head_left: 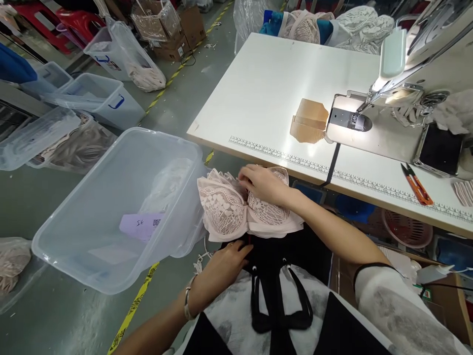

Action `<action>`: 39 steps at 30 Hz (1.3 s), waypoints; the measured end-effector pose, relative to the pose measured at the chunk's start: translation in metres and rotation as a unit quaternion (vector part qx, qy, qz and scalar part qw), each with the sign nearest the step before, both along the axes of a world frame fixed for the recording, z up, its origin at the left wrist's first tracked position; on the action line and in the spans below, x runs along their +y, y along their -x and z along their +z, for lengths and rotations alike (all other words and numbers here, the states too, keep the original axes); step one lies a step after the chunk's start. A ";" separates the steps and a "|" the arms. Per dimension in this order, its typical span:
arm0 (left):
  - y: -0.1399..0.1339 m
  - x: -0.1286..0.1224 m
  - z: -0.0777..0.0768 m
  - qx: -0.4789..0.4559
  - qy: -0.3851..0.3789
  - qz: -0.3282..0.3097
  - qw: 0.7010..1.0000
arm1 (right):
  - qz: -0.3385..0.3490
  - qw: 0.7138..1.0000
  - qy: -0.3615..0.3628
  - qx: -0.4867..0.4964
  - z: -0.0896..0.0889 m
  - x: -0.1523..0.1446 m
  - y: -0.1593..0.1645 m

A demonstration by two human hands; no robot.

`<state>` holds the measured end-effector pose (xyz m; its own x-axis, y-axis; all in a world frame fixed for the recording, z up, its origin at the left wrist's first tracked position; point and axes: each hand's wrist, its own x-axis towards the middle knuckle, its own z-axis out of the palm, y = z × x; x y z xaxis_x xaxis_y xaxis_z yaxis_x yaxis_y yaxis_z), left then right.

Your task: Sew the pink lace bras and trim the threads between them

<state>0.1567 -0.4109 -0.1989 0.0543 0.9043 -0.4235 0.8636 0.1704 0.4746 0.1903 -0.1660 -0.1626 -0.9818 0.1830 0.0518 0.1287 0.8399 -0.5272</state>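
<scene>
Pale pink lace bras [225,209], stacked so that several edges show, lie across my lap in front of the table. Over the top of the stack reaches my right hand [264,183], its fingers bent and closed on the upper edge between the cups. Below the stack, my left hand [231,256] rests on the black cloth at my lap. Its thumb and forefinger are slightly apart near the bras' lower edge, and the other fingers are partly hidden. A bracelet [187,298] circles the left wrist.
A clear plastic bin [81,197] with a purple slip [142,226] stands at left. The white table [254,88] carries a sewing machine [391,88], brown card [309,121], orange thread snips [417,185] and a dark phone-like slab [441,148]. More bins and bags occupy the floor behind.
</scene>
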 end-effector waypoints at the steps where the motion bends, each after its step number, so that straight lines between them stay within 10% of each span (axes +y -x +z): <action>1: 0.005 -0.001 0.007 -0.016 -0.003 -0.020 1.000 | 0.031 0.999 -0.022 -0.011 -0.001 0.002 -0.007; 6: 0.030 0.019 0.035 -0.097 -0.161 0.073 0.979 | 0.058 0.995 -0.084 -0.018 -0.006 0.009 -0.038; 10: 0.039 0.051 0.026 -0.018 -0.312 0.071 0.947 | 0.060 0.991 -0.113 0.041 -0.005 0.005 -0.049; 16: 0.043 0.075 0.011 -0.011 -0.257 0.104 0.961 | 0.093 0.978 -0.096 0.161 -0.008 -0.003 -0.061; 24: 0.054 0.083 0.027 -0.142 -0.163 0.140 0.966 | 0.069 0.989 -0.108 0.069 0.013 -0.013 -0.064; 34: 0.049 0.085 0.031 -0.441 -0.066 0.255 0.858 | -0.044 0.985 0.165 -0.003 0.016 -0.006 -0.058; 39: 0.047 0.085 0.032 -0.488 -0.032 0.297 0.820 | -0.046 0.986 0.160 -0.016 0.014 -0.004 -0.057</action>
<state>0.1100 -0.3260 -0.1669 -0.1192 0.9123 -0.3917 -0.1592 0.3719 0.9145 0.2470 -0.1700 -0.1482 -0.9602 0.2741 -0.0535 0.2177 0.6145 -0.7583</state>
